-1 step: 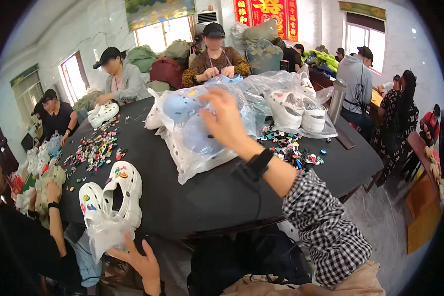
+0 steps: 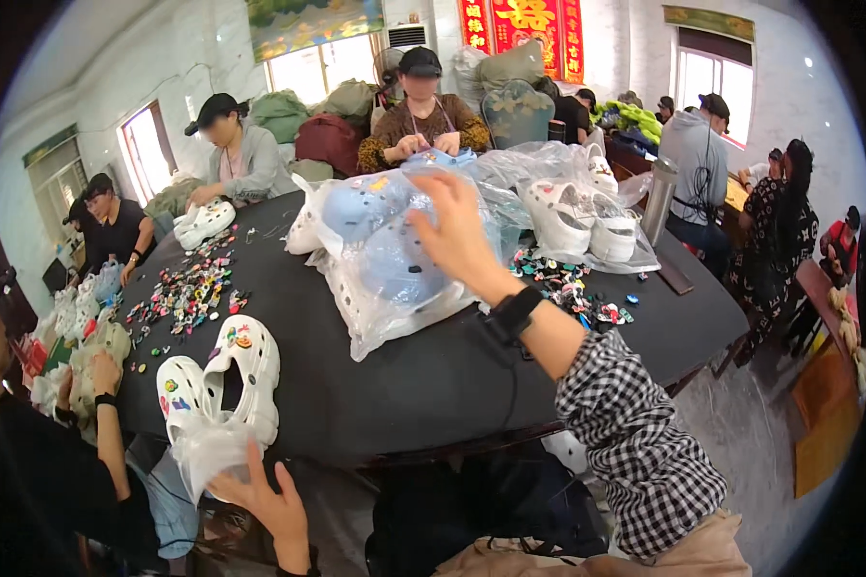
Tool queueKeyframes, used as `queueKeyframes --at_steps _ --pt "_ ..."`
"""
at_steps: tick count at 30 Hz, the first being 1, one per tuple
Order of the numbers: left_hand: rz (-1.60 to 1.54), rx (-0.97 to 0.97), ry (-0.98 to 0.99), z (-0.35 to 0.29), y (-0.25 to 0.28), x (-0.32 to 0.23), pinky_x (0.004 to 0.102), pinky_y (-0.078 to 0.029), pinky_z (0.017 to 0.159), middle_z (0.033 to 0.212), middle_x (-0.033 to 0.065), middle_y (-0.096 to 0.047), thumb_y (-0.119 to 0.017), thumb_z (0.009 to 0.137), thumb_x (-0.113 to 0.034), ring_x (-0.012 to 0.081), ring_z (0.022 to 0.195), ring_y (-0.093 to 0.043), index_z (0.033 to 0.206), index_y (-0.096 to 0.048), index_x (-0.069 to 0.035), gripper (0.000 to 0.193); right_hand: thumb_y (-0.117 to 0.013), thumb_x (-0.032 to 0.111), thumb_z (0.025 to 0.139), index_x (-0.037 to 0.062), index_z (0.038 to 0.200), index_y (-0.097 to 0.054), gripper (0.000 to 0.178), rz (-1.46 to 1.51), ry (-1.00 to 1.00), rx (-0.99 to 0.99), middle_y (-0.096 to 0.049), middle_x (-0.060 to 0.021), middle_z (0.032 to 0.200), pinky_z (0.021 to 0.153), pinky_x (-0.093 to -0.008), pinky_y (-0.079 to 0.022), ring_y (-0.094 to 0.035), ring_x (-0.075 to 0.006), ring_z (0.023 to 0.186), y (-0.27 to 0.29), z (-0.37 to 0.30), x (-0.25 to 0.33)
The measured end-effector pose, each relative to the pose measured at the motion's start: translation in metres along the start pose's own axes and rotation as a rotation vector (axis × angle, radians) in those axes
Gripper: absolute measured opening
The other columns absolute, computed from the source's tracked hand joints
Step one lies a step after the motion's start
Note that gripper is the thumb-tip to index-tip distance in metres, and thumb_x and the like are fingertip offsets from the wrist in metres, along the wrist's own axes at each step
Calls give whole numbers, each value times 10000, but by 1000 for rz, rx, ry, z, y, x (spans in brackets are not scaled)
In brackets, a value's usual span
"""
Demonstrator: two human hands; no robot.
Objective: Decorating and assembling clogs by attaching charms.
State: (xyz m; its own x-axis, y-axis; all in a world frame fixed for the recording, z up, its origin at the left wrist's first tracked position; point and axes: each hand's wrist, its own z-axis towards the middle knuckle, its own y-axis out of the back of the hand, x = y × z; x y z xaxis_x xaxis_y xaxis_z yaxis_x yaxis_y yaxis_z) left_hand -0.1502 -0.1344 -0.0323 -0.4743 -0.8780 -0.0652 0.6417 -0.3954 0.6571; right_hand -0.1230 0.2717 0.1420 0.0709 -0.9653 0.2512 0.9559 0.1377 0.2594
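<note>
My right hand is over clear plastic bags that hold light blue clogs, its fingers stretched out and apart. Whether the fingertips touch the plastic is unclear. White clogs show through another bag beneath. At the near left edge of the table lies a pair of white clogs with colourful charms on the uppers. Crumpled clear plastic covers their near ends. Beside that plastic is my left hand, fingers spread; contact with the plastic cannot be made out.
Loose charms are scattered at the left of the black table, with another pile at the right. Bagged white shoes, a steel tumbler and a dark phone-like slab stand right. Several people work around.
My right hand has shifted slightly to the right over the blue clogs' bag. My left hand has barely moved, and the shoes and charms lie as before.
</note>
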Motion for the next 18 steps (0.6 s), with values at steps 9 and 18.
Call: queueKeyframes --at_steps 9,18 --pt "-46 51 -18 39 -13 18 705 -44 1108 1350 426 -310 -727 825 -351 614 1353 -120 1441 -494 -300 661 -746 296 830 19 1189 -581 483 -84 -115 392 -612 -190 1135 886 -410 -475 -589 -343 1036 34 -10 -27" --pt "-117 13 -227 104 -24 106 608 -112 1161 1237 349 -438 -763 753 -317 532 1335 -245 1328 -602 -241 602 -750 77 775 16 911 -523 271 425 -50 675 -587 -100 731 631 -347 -480 -593 -226 665 2 -21 53"
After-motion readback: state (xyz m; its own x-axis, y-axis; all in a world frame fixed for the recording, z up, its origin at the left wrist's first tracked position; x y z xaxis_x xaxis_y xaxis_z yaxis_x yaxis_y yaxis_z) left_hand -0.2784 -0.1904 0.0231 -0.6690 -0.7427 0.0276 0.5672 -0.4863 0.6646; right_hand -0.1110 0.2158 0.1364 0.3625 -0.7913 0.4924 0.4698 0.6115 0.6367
